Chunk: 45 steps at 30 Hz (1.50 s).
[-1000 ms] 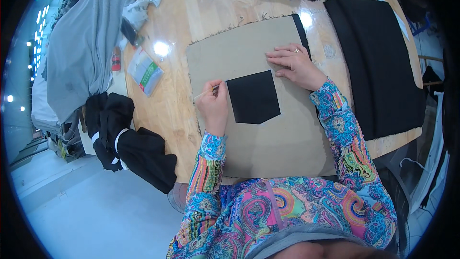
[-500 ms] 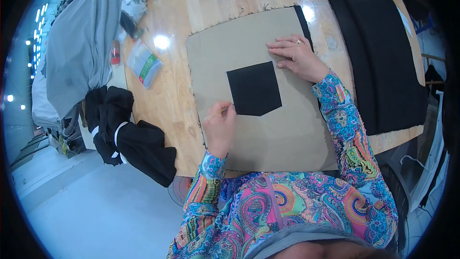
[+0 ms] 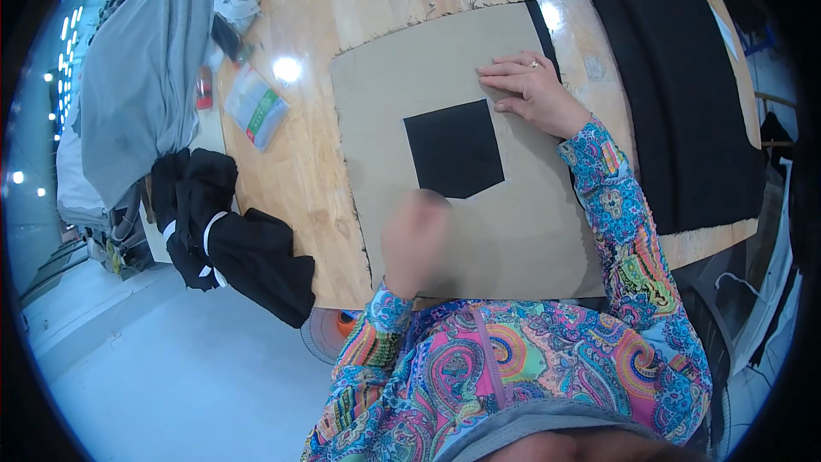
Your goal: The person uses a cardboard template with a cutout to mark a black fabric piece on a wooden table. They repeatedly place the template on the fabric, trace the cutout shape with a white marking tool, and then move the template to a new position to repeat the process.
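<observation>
The black pocket-shaped piece point(image 3: 455, 150) lay flat near the middle of the big tan cloth point(image 3: 410, 68) on the wooden desk point(image 3: 299, 154). The right hand point(image 3: 534, 94) rested on the tan cloth just beside the top right corner of the black piece, its fingers loose and not gripping. The left hand point(image 3: 416, 238) was a blur by the bottom left corner, so I could not tell if its fingers held anything.

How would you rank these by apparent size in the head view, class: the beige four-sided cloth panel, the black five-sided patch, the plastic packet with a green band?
1. Beige four-sided cloth panel, clearly largest though partly covered
2. Black five-sided patch
3. Plastic packet with a green band, smallest
</observation>
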Motion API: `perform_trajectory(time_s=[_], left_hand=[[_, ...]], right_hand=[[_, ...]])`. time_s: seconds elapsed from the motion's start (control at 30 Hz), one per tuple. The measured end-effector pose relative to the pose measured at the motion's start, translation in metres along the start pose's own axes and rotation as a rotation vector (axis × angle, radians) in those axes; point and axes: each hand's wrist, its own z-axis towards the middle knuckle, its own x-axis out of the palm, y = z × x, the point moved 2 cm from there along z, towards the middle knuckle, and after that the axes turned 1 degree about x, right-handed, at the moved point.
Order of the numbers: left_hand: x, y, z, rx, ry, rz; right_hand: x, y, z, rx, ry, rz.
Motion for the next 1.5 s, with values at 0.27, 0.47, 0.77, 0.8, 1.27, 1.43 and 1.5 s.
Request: perform_trajectory(time_s=[0.27,0.47,0.77,0.8,1.27,1.43,1.5], left_hand=[[0.013,-0.012,0.003,0.037,0.061,0.019],[0.016,-0.010,0.004,0.086,0.063,0.076],[0.014,-0.009,0.007,0.057,0.056,0.112],[0.012,-0.008,0.007,0.047,0.046,0.104],[-0.017,0.012,0.013,-0.021,-0.077,0.198],[-0.001,0.002,0.010,-0.059,-0.013,-0.028],[0.018,-0.005,0.004,-0.005,0.017,-0.127]], right_hand=[[-0.001,0.001,-0.001,0.019,0.016,0.009],[-0.004,0.005,0.000,0.047,0.036,0.019],[0.000,0.000,-0.001,0.004,-0.008,0.003],[-0.001,0.000,-0.001,0.003,-0.010,0.006],[-0.002,0.002,0.000,0.006,-0.003,0.016],[-0.003,-0.001,-0.001,0.019,-0.004,-0.003],[0.000,0.000,0.001,0.007,-0.004,-0.007]])
